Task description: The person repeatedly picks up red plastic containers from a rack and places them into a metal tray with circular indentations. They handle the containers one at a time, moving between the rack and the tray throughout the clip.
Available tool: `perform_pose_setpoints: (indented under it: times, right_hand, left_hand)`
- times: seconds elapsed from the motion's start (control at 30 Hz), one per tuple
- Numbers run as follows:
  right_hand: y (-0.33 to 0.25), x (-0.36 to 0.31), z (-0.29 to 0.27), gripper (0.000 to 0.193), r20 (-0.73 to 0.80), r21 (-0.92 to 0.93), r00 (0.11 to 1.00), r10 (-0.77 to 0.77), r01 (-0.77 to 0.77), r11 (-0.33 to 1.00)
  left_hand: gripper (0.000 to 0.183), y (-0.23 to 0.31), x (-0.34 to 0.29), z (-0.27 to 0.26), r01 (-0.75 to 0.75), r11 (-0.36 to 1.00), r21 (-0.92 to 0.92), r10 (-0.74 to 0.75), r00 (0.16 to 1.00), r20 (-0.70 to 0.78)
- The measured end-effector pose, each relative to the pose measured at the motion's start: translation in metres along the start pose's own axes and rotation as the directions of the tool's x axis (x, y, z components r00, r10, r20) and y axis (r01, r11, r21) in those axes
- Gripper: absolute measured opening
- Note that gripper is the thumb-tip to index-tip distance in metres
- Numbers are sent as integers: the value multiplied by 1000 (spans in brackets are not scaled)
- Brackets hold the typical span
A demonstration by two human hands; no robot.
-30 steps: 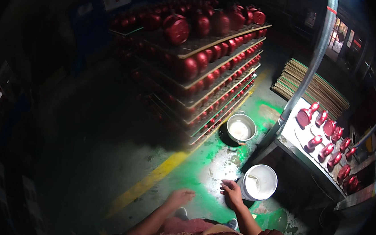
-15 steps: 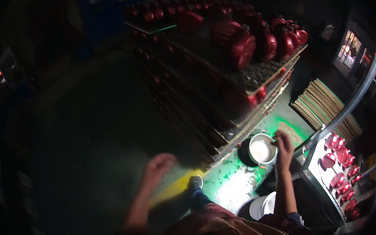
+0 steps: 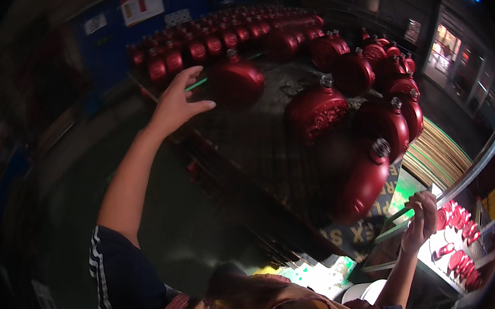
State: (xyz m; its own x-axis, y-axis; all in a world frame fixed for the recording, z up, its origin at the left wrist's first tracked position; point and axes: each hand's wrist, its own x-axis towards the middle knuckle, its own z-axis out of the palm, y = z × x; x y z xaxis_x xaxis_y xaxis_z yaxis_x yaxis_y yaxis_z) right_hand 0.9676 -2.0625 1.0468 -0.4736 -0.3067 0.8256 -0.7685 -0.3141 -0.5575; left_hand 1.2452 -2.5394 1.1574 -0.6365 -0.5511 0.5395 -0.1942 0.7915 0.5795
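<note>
My left hand [image 3: 178,102] reaches out over the near left edge of a dark board stack [image 3: 249,137], thumb and fingers spread, holding nothing. Just beyond its fingertips a round dark-red bottle [image 3: 236,83] with a short threaded neck stands apart. My right hand [image 3: 421,220] is raised at the right, between the stack and a lit table; its fingers are loosely bent and I see nothing in them. Closest to it on the stack is a large red bottle [image 3: 362,185]. Another red bottle [image 3: 316,110] leans near the middle of the board.
Rows of similar red bottles [image 3: 210,45] fill the far side of the stack. Smaller red pieces lie on the brightly lit table [image 3: 437,244] at the right. A pile of thin boards [image 3: 439,148], a grey pole [image 3: 489,149] and a white bucket [image 3: 365,291] stand nearby.
The view has moved in over the stack, so the bottles appear larger and nearer. My left hand has risen and stretched forward, its fingers spreading. The pot on the floor has gone from sight.
</note>
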Motion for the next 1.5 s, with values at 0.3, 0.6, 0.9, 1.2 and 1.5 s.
perform_pose_setpoints:
  times: [0.3, 0.6, 0.9, 1.2, 1.5]
  right_hand:
    - [-69, -54, 41, 29, -378, -408, 920, 106, -268, 873]
    - [-116, -48, 110, 39, -431, -419, 895, 111, -308, 854]
    - [-128, -36, 155, 70, -328, -428, 912, 248, -377, 821]
    - [-125, -48, 178, 69, -338, -456, 899, 280, -416, 786]
    - [-113, -58, 199, 66, -392, -476, 892, 226, -407, 780]
  left_hand:
    - [88, -62, 129, 40, -193, 965, -175, 244, 908, 340]
    - [82, -30, 185, 120, -426, 843, -328, 505, 836, 214]
    - [83, 40, 199, 218, -495, 771, -400, 610, 753, 245]
    - [55, 47, 229, 256, -157, 742, -652, 573, 653, 495]
    - [63, 61, 326, 303, -707, 571, -416, 799, 362, 480]
